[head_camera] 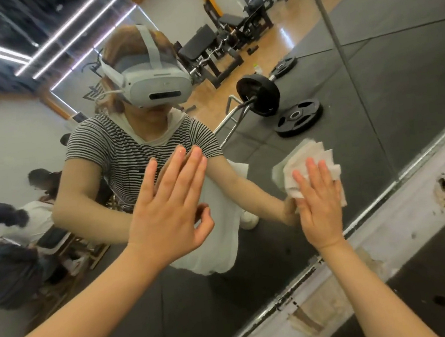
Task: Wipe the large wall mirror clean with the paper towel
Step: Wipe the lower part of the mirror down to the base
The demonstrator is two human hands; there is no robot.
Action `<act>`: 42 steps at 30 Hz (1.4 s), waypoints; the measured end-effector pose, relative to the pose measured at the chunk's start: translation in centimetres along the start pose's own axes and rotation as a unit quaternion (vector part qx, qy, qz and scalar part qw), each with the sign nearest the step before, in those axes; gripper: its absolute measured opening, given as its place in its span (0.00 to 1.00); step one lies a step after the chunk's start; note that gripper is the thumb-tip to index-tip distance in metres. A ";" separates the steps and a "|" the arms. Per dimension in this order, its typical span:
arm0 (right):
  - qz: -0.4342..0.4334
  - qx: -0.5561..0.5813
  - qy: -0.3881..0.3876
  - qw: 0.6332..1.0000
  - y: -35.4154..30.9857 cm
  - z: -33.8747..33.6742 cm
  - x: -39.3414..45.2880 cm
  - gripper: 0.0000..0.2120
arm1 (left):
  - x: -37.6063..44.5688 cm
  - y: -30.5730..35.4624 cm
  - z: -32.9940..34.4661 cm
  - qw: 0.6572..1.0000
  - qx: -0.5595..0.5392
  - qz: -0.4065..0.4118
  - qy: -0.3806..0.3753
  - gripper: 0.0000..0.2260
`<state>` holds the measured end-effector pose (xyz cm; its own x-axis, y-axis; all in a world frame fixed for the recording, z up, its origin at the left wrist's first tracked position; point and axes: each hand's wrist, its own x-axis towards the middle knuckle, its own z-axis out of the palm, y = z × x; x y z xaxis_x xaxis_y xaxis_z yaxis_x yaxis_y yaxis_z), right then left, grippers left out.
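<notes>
right hand (pixel 320 207) presses the paper towel (pixel 309 164) flat-fingered near the wall mirror (pixel 372 82)'s bottom edge; left hand (pixel 169 210) braces open-fingered; best overlap strokes evenly.

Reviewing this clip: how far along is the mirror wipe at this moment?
Done: cannot tell; no wiped patch stands out on the mirror. In hand: the right hand presses the folded paper towel flat against the glass near the lower edge, while the left hand is raised open beside it. Left: likely most of the pane, though streaks are not visible.
</notes>
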<state>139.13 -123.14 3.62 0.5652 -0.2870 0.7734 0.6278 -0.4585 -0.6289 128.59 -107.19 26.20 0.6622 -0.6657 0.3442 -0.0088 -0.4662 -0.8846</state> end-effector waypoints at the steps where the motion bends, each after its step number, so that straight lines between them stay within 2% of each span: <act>1: 0.042 0.014 0.016 0.999 1.0 -0.4 0.2 0.19 | 0.0 0.0 0.0 1.000 -0.001 -0.001 -0.001 0.33; 4: 0.149 0.055 0.056 0.986 3.2 -1.5 0.7 0.23 | 0.1 0.0 -0.1 1.000 -0.003 0.002 0.000 0.33; 9: 0.240 0.126 0.094 0.958 2.1 -1.8 2.0 0.22 | -0.1 0.0 -0.1 1.000 -0.005 -0.002 0.004 0.34; 12: 0.283 0.124 0.121 0.943 0.7 -1.8 2.8 0.24 | 0.0 0.0 0.0 1.000 -0.005 0.000 0.000 0.34; 14: 0.270 0.096 0.111 0.952 -1.1 -1.0 2.6 0.25 | 0.0 0.0 0.1 1.000 -0.002 0.000 -0.006 0.34; 18: 0.141 0.040 0.045 0.988 -6.1 1.4 -0.3 0.25 | 0.0 0.0 0.0 1.000 -0.004 0.001 -0.010 0.32; 20: 0.108 0.039 0.016 0.993 -6.1 1.4 -0.9 0.23 | 0.0 0.0 0.0 1.000 -0.003 0.001 -0.011 0.32; 23: 0.053 0.034 -0.018 0.998 -2.7 0.2 -1.1 0.22 | 0.0 0.0 0.0 1.000 0.001 0.001 -0.015 0.32; 25: 0.088 0.041 -0.004 0.995 0.7 -0.7 -1.2 0.22 | -0.1 0.0 0.0 1.000 0.003 0.001 -0.016 0.33; 27: 0.191 0.074 0.026 0.978 3.5 -2.0 -1.1 0.23 | -0.1 0.0 0.1 1.000 0.000 0.002 -0.015 0.33; 29: 0.241 0.102 0.028 0.965 4.9 -2.9 -1.0 0.22 | -0.1 0.0 0.1 1.000 -0.004 0.000 -0.010 0.32; 35: 0.313 0.107 0.076 0.941 1.6 -1.5 -0.4 0.26 | 0.0 0.0 0.0 1.000 0.000 -0.003 0.006 0.32; 39: 0.162 0.053 0.046 0.984 -2.5 0.4 -0.9 0.25 | 0.1 0.1 0.0 1.000 0.001 -0.003 0.001 0.32; 42: 0.126 0.054 0.040 0.990 -3.5 0.8 -0.6 0.23 | 0.0 0.0 0.0 1.000 -0.001 -0.001 0.002 0.32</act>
<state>137.04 -120.66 5.31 0.6692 -0.4492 0.5920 0.5281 -0.2730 -0.8041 128.59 -107.26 26.20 0.6596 -0.6664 0.3476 -0.0081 -0.4688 -0.8833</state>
